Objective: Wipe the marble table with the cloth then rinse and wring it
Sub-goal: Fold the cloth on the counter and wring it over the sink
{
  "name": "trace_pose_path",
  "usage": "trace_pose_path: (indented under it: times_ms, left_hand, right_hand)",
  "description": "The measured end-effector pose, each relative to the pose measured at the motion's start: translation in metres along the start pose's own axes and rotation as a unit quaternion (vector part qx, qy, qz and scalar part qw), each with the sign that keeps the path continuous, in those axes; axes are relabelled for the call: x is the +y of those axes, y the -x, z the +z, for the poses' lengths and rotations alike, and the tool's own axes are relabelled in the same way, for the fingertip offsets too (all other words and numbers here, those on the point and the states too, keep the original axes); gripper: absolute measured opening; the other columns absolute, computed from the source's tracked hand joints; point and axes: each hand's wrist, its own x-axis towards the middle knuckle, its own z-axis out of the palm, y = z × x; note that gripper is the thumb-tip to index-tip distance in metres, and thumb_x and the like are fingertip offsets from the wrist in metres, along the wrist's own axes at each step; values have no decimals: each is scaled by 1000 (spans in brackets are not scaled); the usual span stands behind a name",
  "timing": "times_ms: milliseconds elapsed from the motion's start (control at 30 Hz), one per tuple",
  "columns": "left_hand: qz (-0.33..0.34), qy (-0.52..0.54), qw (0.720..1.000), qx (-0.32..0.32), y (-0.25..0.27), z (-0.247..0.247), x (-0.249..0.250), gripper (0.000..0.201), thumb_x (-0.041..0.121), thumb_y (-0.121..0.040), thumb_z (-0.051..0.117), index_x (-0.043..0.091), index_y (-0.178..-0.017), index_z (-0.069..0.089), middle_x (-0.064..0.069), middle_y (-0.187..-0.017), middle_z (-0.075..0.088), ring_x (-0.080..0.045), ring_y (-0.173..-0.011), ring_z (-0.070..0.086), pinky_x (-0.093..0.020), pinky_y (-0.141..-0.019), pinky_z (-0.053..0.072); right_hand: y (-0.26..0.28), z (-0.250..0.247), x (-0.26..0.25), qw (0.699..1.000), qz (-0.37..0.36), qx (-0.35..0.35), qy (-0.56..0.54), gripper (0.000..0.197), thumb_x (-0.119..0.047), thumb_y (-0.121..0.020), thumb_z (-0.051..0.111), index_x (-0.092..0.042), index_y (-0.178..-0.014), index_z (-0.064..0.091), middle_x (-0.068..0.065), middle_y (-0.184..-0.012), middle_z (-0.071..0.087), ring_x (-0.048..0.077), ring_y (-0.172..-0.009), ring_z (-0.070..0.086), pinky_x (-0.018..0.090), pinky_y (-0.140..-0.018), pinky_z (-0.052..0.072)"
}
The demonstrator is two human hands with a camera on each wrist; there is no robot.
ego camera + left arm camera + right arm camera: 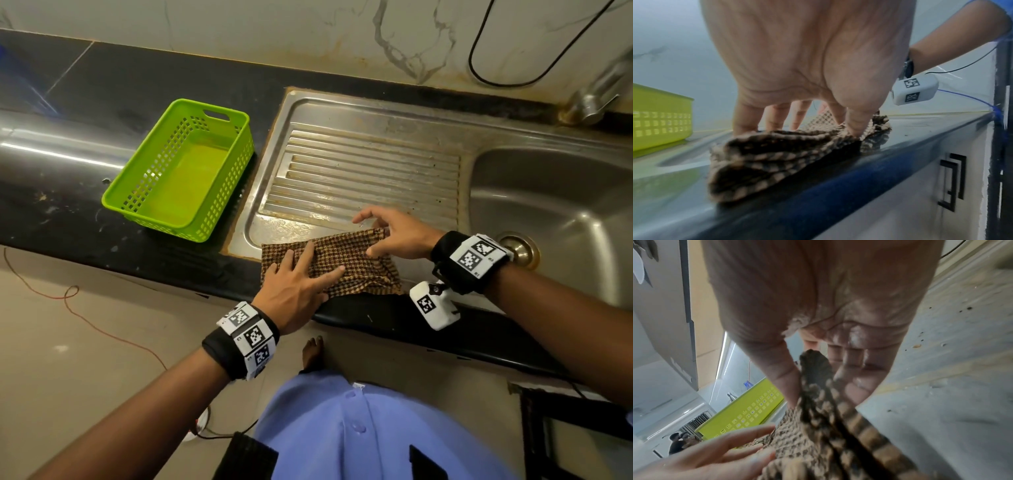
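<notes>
The cloth (329,265) is lying across the front edge of the sink's drainboard (359,171) and the counter (102,219). The left hand (297,291) is pressing it flat, its grip wide with straight fingers. The right hand (394,236) is pinching the cloth's right edge. A basket (178,171) is sitting nearby, left of the drainboard.

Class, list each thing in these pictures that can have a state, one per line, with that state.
cloth: folded, lying on the sink's front edge
left hand: fingers straight, pressing the cloth
right hand: pinching the cloth's far edge
green basket: upright, empty
sink basin: no water visible
tap: not running
</notes>
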Motion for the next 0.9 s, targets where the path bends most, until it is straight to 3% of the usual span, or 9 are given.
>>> trace_pose_path:
  times_ms: [100,200,300,400,500,633,733,833,900]
  left_hand:
    - [-4,-14,1000,-24,3,4,7,59,48,-98,33,52,-145,-3,-15,-158,-13,-51,-142,3,-66,-111,17]
    - [11,12,999,-40,4,-4,3,55,48,-99,33,54,-145,5,-14,-159,-9,-47,-143,4,-63,-112,18]
    - [39,87,995,36,11,-19,-11,43,49,-96,37,42,-138,46,-16,-147,38,-38,-133,36,-49,-104,37]
    - [-37,132,978,157,23,-22,-34,26,35,-91,56,27,-113,68,-3,-110,63,-23,-103,54,-36,-82,45]
    - [-120,164,966,161,31,-14,-47,22,25,-85,68,22,-107,70,-1,-97,61,-22,-92,56,-31,-76,42]
    - [-154,259,943,143,32,-4,-52,30,19,-79,73,19,-109,70,0,-102,56,-14,-89,54,-26,-81,44]
    - [-187,342,906,165,32,-7,-52,25,19,-76,76,19,-101,73,3,-93,61,-8,-76,62,-25,-73,52]
    - [-192,416,871,177,37,-11,-52,21,16,-79,73,15,-100,73,2,-88,73,-5,-79,68,-21,-72,54]
    - [-191,421,869,177,41,-12,-52,21,12,-82,68,15,-102,73,2,-90,74,-6,-84,68,-21,-75,52]
  right_hand:
    - [1,2,-2,997,27,41,-62,50,-13,-80,74,-27,-125,56,-18,-96,49,17,-99,51,35,-82,46]
    - [2,2,-9,996,21,71,-41,42,-17,-82,71,-27,-121,58,-14,-102,55,19,-105,54,34,-83,46]
    - [4,3,-27,994,-14,96,50,42,-25,-82,69,-28,-122,56,-2,-125,57,17,-110,54,32,-82,44]
    - [3,6,-58,996,-16,72,40,42,-23,-84,68,-26,-123,54,-1,-109,60,13,-86,62,28,-67,51]
    - [-4,16,-90,999,-6,-6,-32,45,-13,-82,73,-19,-123,55,-2,-90,59,13,-71,66,28,-62,58]
    - [-25,44,-123,991,6,-29,-132,34,-7,-81,75,-17,-110,62,7,-97,62,15,-70,68,20,-53,54]
    - [-42,68,-135,978,48,-17,-200,30,-7,-81,75,-13,-108,63,8,-102,62,19,-78,70,28,-61,60]
    - [-50,82,-137,972,78,-48,-215,44,-13,-84,72,-15,-125,55,14,-104,66,21,-83,71,33,-69,61]
    - [-51,84,-131,982,60,-42,-177,53,-19,-84,73,-21,-132,50,12,-108,66,19,-78,72,31,-67,61]
